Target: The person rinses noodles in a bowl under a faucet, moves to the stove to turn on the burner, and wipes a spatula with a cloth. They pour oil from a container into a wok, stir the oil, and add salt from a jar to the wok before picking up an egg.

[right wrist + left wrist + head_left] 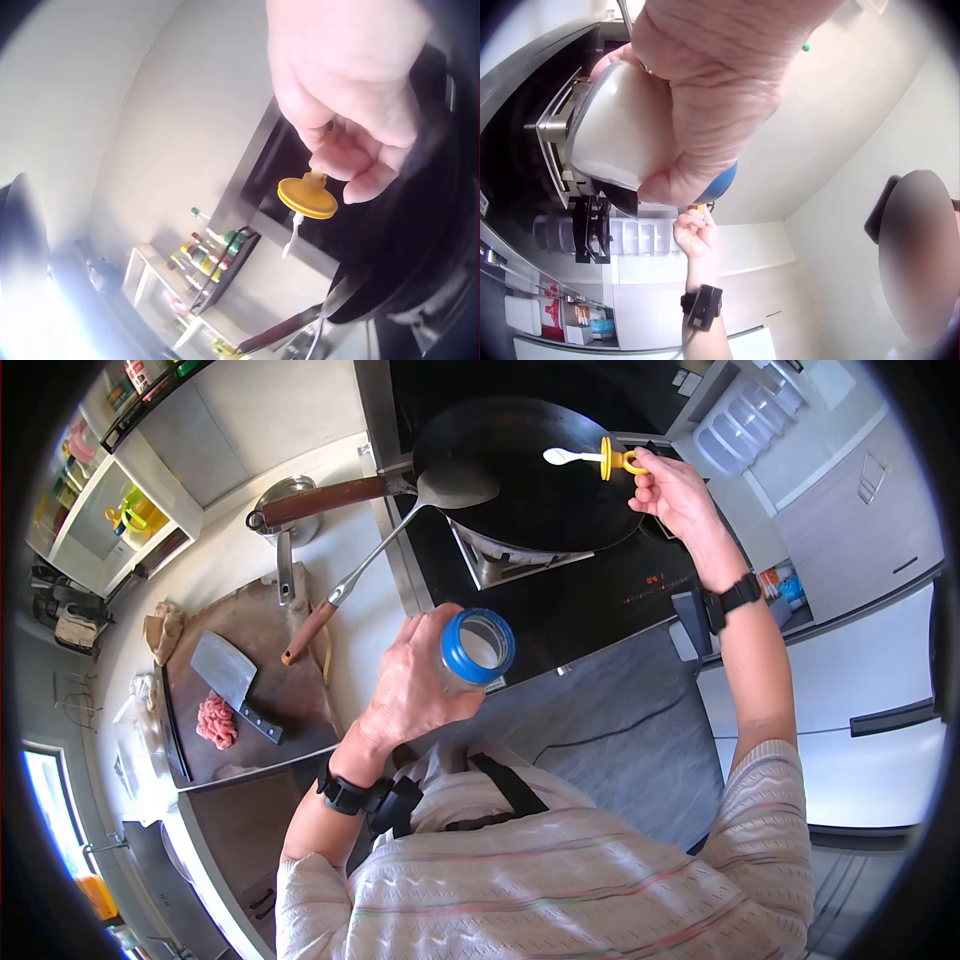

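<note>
A blue-rimmed jar (470, 652) is gripped by the left hand (415, 685) — at two o'clock, a yellow-lidded spoon (590, 457) is pinched by the right hand (675, 490) over the wok (520, 480).

White cabinets (860, 490), grey floor (620, 730), open shelves (110, 510)

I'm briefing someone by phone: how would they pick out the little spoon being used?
Find the black wok on the stove. Over its right rim the right hand holds a small white spoon fixed to a yellow lid. The metal spatula resting in the wok is far bigger.
</note>
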A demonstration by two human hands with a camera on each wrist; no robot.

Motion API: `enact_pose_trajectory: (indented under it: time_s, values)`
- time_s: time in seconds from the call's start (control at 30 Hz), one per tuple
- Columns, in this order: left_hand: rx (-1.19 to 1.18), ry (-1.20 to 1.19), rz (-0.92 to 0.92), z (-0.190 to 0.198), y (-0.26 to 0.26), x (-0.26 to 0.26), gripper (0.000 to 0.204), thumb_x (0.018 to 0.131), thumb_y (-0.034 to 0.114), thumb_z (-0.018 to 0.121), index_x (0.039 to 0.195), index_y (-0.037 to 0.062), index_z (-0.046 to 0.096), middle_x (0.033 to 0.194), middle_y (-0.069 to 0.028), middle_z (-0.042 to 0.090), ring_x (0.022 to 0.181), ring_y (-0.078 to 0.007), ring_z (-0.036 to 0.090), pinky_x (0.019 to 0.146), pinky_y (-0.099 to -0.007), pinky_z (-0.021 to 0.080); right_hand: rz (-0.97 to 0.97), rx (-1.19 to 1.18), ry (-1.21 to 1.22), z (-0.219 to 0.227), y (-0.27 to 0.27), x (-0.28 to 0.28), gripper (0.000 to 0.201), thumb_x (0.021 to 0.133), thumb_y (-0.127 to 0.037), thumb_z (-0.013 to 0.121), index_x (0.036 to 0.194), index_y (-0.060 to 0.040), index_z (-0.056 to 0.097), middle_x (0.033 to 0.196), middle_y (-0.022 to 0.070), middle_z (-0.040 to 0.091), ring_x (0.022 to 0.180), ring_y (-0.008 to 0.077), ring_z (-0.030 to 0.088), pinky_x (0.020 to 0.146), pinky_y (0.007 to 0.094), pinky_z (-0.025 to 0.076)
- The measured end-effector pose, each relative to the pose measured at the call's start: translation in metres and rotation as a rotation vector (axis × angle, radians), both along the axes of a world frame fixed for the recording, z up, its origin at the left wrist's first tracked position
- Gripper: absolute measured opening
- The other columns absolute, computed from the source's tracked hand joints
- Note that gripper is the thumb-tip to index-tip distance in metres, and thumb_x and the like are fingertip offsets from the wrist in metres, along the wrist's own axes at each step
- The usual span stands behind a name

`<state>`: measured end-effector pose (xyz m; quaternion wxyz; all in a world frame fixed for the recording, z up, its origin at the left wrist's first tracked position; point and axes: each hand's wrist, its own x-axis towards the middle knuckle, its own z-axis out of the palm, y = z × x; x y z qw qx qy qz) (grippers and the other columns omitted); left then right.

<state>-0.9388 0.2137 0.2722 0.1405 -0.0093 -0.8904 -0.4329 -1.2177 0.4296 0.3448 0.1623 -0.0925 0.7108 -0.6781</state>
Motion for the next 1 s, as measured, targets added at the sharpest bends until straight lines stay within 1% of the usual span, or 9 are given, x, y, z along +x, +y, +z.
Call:
enact_pose_trajectory:
  time_s: [0.03,0.13,0.23,0.3,0.37,0.43,0.7,0.8,1.0]
  values:
    - [0.006,-0.014,0.015,-0.001,-0.001,0.002,0.068,0.054,0.018,0.071,0.115,0.0024,0.045,0.101,-0.0164,0.055,0.099,-0.0340,0.052,0.087,-0.0390,0.043,0.003,0.002,0.003,-0.001,0.001,-0.008,0.022,0.086,-0.026,0.059,0.083,-0.0045,0.056,0.060,-0.0019,0.050,0.047,0.0071,0.047,0.053,0.0269,0.048]
    - [0.009,-0.043,0.038,0.001,-0.004,0.008,0.070,0.052,0.019,0.073,0.113,0.0001,0.047,0.103,-0.0180,0.056,0.098,-0.0340,0.056,0.087,-0.0380,0.044,-0.108,0.257,0.118,-0.001,0.006,-0.027,0.025,0.086,-0.029,0.060,0.087,-0.0041,0.058,0.062,-0.0019,0.050,0.048,0.0063,0.047,0.053,0.0264,0.049]
    - [-0.016,-0.015,0.054,-0.006,-0.006,0.010,0.068,0.052,0.018,0.074,0.113,0.0003,0.047,0.102,-0.0178,0.056,0.097,-0.0338,0.056,0.086,-0.0381,0.044,-0.086,0.176,0.114,-0.001,-0.003,-0.039,0.024,0.086,-0.029,0.060,0.087,-0.0045,0.058,0.062,-0.0018,0.050,0.048,0.0063,0.047,0.053,0.0266,0.049]
    - [-0.019,-0.015,0.058,-0.007,-0.007,0.011,0.067,0.053,0.018,0.074,0.112,0.0005,0.048,0.102,-0.0177,0.056,0.096,-0.0338,0.056,0.086,-0.0380,0.044,-0.091,0.146,0.103,-0.002,-0.009,-0.050,0.024,0.085,-0.026,0.061,0.086,-0.0018,0.060,0.065,0.0013,0.053,0.051,0.0088,0.052,0.053,0.0253,0.051]
    - [-0.021,-0.014,0.060,-0.006,-0.008,0.012,0.067,0.053,0.018,0.074,0.112,0.0007,0.048,0.102,-0.0176,0.056,0.096,-0.0338,0.056,0.086,-0.0379,0.045,-0.167,0.156,0.108,-0.005,-0.011,-0.059,0.023,0.085,-0.025,0.061,0.086,-0.0016,0.059,0.065,0.0021,0.054,0.051,0.0092,0.053,0.053,0.0255,0.051]
    - [0.035,-0.111,0.043,-0.004,-0.009,0.014,0.070,0.054,0.019,0.072,0.116,0.0006,0.045,0.107,-0.0180,0.054,0.105,-0.0340,0.050,0.092,-0.0393,0.041,-0.180,0.177,0.102,-0.008,-0.012,-0.063,0.023,0.085,-0.025,0.061,0.085,-0.0017,0.059,0.065,0.0024,0.054,0.051,0.0094,0.053,0.053,0.0255,0.051]
    - [0.023,-0.103,0.042,-0.008,-0.012,0.014,0.069,0.054,0.019,0.072,0.116,0.0009,0.045,0.107,-0.0178,0.054,0.104,-0.0342,0.051,0.092,-0.0395,0.042,-0.195,0.229,0.129,-0.003,-0.020,-0.069,0.024,0.085,-0.025,0.060,0.084,-0.0015,0.058,0.064,0.0025,0.055,0.050,0.0091,0.052,0.052,0.0253,0.051]
    - [0.025,-0.097,0.043,-0.008,-0.012,0.015,0.069,0.054,0.019,0.072,0.116,0.0012,0.045,0.106,-0.0177,0.054,0.103,-0.0344,0.051,0.091,-0.0396,0.042,-0.238,0.285,0.163,-0.003,-0.020,-0.069,0.023,0.086,-0.025,0.059,0.081,-0.0024,0.059,0.062,0.0021,0.055,0.048,0.0082,0.052,0.049,0.0240,0.050]
    - [0.029,-0.106,0.040,-0.009,-0.012,0.016,0.070,0.054,0.020,0.072,0.116,0.0012,0.045,0.105,-0.0177,0.054,0.104,-0.0342,0.050,0.092,-0.0396,0.041,-0.135,0.570,0.377,-0.003,-0.020,-0.059,0.026,0.086,-0.024,0.058,0.074,-0.0019,0.059,0.059,0.0003,0.054,0.045,0.0067,0.049,0.042,0.0205,0.043]
